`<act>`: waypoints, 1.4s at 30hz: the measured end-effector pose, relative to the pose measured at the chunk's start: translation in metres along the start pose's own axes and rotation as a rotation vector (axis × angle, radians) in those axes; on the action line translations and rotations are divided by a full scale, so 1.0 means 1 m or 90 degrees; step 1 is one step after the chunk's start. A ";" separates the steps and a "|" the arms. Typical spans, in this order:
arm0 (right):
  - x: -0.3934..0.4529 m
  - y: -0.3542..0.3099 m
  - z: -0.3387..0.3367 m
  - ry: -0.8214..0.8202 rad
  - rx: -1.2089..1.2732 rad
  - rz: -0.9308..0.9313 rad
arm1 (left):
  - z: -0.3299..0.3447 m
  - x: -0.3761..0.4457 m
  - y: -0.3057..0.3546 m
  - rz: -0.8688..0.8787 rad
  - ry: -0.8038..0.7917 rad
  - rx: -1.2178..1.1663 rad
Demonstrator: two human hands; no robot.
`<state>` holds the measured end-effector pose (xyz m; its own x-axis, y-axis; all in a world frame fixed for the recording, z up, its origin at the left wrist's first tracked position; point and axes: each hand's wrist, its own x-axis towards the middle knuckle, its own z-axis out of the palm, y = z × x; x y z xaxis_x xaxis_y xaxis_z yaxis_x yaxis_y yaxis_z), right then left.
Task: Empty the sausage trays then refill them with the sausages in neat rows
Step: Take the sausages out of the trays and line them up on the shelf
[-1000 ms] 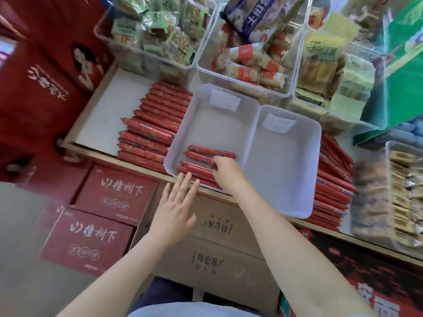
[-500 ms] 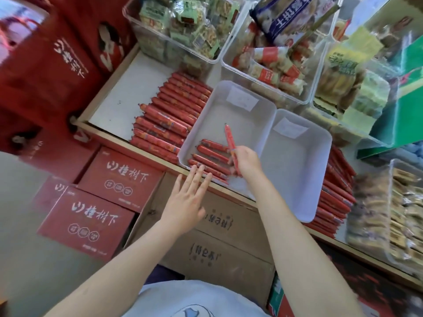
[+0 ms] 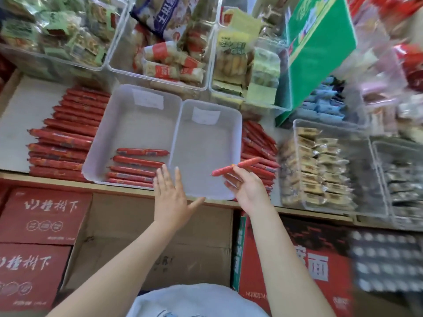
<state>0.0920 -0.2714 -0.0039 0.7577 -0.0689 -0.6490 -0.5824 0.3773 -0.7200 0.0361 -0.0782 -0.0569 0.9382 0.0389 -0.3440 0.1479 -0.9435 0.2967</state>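
Note:
Two clear plastic trays stand side by side on the shelf. The left tray (image 3: 119, 124) holds several red sausages (image 3: 135, 161) in a row at its near end. Nothing lies in the right tray (image 3: 235, 124). My right hand (image 3: 248, 189) pinches one red sausage (image 3: 238, 167) above the right tray's near right corner. My left hand (image 3: 170, 197) is open, its fingers straight, over the near rims where the two trays meet. Loose sausages lie in a pile left of the trays (image 3: 66, 138) and in another pile to their right (image 3: 258, 152).
Clear bins of packaged snacks (image 3: 164, 58) line the back of the shelf, and a bin of wrapped biscuits (image 3: 320, 170) stands at the right. A green box (image 3: 318, 46) leans behind. Red cartons (image 3: 43, 216) and a brown carton (image 3: 160, 243) sit below the shelf edge.
My right hand lifted one sausage out of the left tray and carried it right, over the right tray. My left hand shifted right along the tray rims.

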 end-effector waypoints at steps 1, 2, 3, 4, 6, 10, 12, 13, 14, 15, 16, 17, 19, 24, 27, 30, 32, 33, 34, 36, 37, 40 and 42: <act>0.003 -0.004 -0.011 0.029 0.021 -0.002 | 0.003 0.001 0.003 -0.012 0.010 0.010; 0.005 -0.008 -0.019 0.062 0.040 -0.002 | 0.006 0.001 0.003 -0.014 0.020 0.013; 0.008 -0.012 -0.026 0.084 0.054 0.002 | 0.007 0.001 0.003 -0.013 0.024 0.015; 0.013 -0.015 -0.032 0.098 0.060 0.008 | 0.008 0.001 0.001 -0.011 0.021 0.015; 0.025 -0.021 -0.040 0.123 0.081 0.014 | 0.008 0.001 0.000 -0.010 0.006 0.017; 0.053 -0.030 -0.045 0.202 0.107 0.033 | 0.006 0.001 0.002 -0.013 0.011 0.028; 0.060 -0.029 -0.045 0.237 0.055 0.057 | 0.006 0.000 0.003 -0.013 0.009 0.035; 0.061 -0.028 -0.045 0.245 0.040 0.066 | 0.006 0.000 0.003 -0.013 0.005 0.038; 0.059 -0.027 -0.045 0.250 0.024 0.064 | 0.006 0.000 0.003 -0.013 0.005 0.036; 0.055 -0.027 -0.042 0.251 0.008 0.053 | 0.006 0.001 0.002 -0.014 0.007 0.033; 0.050 -0.027 -0.039 0.250 -0.010 0.034 | 0.006 0.001 0.002 -0.012 0.008 0.029; 0.045 -0.028 -0.035 0.245 -0.025 0.005 | 0.005 0.001 0.001 -0.005 0.009 0.022; 0.031 -0.027 -0.022 0.218 -0.056 -0.061 | 0.002 -0.001 -0.005 0.028 0.010 -0.011; 0.013 -0.009 0.047 0.039 -0.190 -0.107 | -0.015 -0.016 -0.059 0.056 0.056 -0.023; 0.016 0.013 0.100 -0.048 -0.282 -0.090 | -0.022 -0.028 -0.108 -0.012 0.107 -0.018; 0.026 0.038 0.156 -0.130 -0.345 -0.083 | -0.030 -0.034 -0.152 -0.050 0.136 -0.021; 0.039 0.054 0.190 -0.141 -0.446 -0.109 | -0.030 -0.036 -0.173 -0.024 0.132 -0.021; 0.048 0.063 0.204 -0.139 -0.515 -0.134 | -0.029 -0.037 -0.179 -0.004 0.115 -0.020; 0.060 0.072 0.216 -0.131 -0.591 -0.155 | -0.027 -0.038 -0.184 0.013 0.093 -0.019; 0.083 0.088 0.231 -0.110 -0.726 -0.177 | -0.024 -0.041 -0.190 0.029 0.054 -0.003; 0.093 0.094 0.235 -0.094 -0.794 -0.177 | -0.023 -0.041 -0.191 0.031 0.044 0.010; 0.110 0.109 0.236 -0.043 -1.022 -0.198 | -0.028 -0.041 -0.187 0.021 0.013 0.031; 0.112 0.115 0.236 -0.025 -1.091 -0.220 | -0.032 -0.041 -0.184 0.010 -0.008 0.029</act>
<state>0.1801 -0.0177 -0.1014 0.8941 0.1012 -0.4362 -0.0131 -0.9678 -0.2514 -0.0190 0.1043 -0.0686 0.9359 0.0204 -0.3516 0.1188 -0.9581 0.2607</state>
